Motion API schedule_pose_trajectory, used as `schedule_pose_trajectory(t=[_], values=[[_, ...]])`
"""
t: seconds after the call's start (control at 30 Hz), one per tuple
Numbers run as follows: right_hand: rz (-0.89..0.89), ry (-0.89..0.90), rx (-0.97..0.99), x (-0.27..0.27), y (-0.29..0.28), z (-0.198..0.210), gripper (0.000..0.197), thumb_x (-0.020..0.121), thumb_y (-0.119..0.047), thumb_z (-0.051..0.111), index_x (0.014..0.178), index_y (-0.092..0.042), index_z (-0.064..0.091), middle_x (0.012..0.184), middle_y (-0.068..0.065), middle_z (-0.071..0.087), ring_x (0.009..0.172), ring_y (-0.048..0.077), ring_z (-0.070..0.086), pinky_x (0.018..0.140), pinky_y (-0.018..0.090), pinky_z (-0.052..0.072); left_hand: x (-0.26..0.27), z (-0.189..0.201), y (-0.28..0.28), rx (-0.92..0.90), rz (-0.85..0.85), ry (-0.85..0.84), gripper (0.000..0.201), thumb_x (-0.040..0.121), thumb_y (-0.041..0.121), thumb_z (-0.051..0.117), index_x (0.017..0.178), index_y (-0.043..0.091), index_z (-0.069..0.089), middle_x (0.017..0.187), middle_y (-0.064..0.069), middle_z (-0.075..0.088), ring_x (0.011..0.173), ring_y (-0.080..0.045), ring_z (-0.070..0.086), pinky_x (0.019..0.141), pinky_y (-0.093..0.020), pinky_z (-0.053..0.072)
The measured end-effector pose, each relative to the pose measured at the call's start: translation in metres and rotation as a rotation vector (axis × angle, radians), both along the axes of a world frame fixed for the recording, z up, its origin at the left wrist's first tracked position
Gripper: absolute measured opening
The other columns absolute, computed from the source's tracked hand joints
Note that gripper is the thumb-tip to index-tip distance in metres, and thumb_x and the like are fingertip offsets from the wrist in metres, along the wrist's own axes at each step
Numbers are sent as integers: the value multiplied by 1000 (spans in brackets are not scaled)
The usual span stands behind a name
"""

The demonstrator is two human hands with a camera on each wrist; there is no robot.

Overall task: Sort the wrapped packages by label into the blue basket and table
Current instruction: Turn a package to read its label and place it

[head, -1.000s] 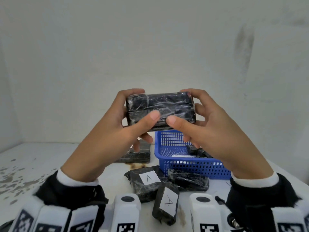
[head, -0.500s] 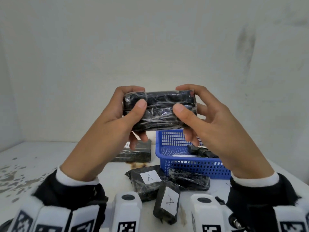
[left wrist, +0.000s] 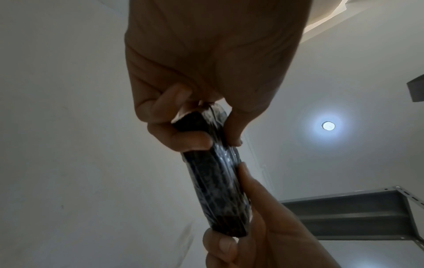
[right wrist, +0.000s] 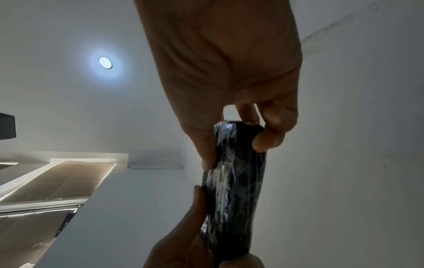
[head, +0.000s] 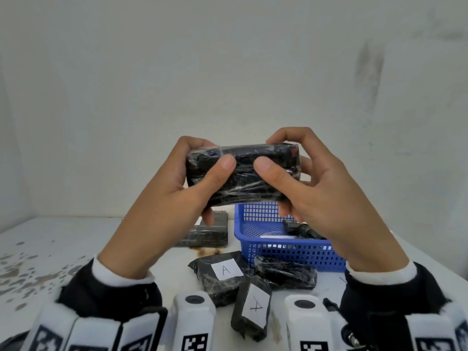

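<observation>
— What's nearest on the counter (head: 63, 249)?

— It is white, with grey flecks on its left part and a brown stain near the middle. Closest lie two black packages with white labels marked A, one (head: 251, 308) tilted at the front edge and one (head: 222, 276) just behind it, touching. Just beside them on the right is a third wrapped package (head: 286, 273), no label showing.

— And further back?

— The blue basket (head: 286, 252) stands behind that third one, with dark items inside that I cannot count. To its left, a fourth black package (head: 210, 233) lies flat on the counter.

— The hands?

— Raised above all of that. The left hand (head: 174, 191) and right hand (head: 326, 196) hold a fifth package (head: 243, 173) between them, level, over the basket's near-left corner. Fingers curl round its ends, both thumbs pressed on the near face. No label is visible on it.

— The room?

— Plain white walls, a dark smudge on the right one. The wrist views show a round ceiling light (left wrist: 328, 125) and grey metal shelving (left wrist: 358, 215).
</observation>
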State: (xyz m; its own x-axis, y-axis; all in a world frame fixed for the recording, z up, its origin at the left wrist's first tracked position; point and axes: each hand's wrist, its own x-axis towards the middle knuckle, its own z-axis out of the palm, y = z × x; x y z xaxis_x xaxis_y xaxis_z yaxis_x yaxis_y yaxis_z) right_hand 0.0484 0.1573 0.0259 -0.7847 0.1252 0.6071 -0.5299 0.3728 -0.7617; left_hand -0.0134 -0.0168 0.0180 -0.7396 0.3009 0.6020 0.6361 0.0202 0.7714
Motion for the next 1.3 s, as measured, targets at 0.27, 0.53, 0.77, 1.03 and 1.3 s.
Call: schedule_pose_trajectory(t=[0.27,0.53,0.77,1.03,1.3], values=[[23,21,-82,-8,9,0,62,66,-61,67,124,-41,62,97,-4,76,83,14,73,93,40,55,1,-1,-5,65,-128,-81,36,80,49,61,107,27,57,87,5,71,72,-17,67,68,-33,50],[-3,16,-74,-5,8,2,53,67,-58,67,115,-34,71,97,-2,75,75,12,68,82,33,56,-3,2,-6,107,-173,-148,45,79,43,58,113,14,65,109,2,73,106,-14,68,101,-37,47],[3,27,-49,-3,7,2,42,70,-58,64,102,-31,73,88,-4,74,71,16,67,82,36,58,-5,1,-4,73,-82,-106,45,77,60,58,103,25,68,98,7,73,95,-18,68,99,-51,47],[-48,57,27,-1,-2,1,34,68,-58,67,96,-38,69,86,6,70,79,38,60,76,42,56,10,2,-1,-16,39,-50,50,71,66,61,108,33,59,89,11,72,70,-5,66,65,-28,46],[28,51,30,2,4,0,42,67,-53,71,108,-46,68,96,-8,71,66,21,60,73,36,55,10,3,0,-39,73,-100,90,52,65,69,132,28,52,99,10,70,74,2,64,73,-19,46]])
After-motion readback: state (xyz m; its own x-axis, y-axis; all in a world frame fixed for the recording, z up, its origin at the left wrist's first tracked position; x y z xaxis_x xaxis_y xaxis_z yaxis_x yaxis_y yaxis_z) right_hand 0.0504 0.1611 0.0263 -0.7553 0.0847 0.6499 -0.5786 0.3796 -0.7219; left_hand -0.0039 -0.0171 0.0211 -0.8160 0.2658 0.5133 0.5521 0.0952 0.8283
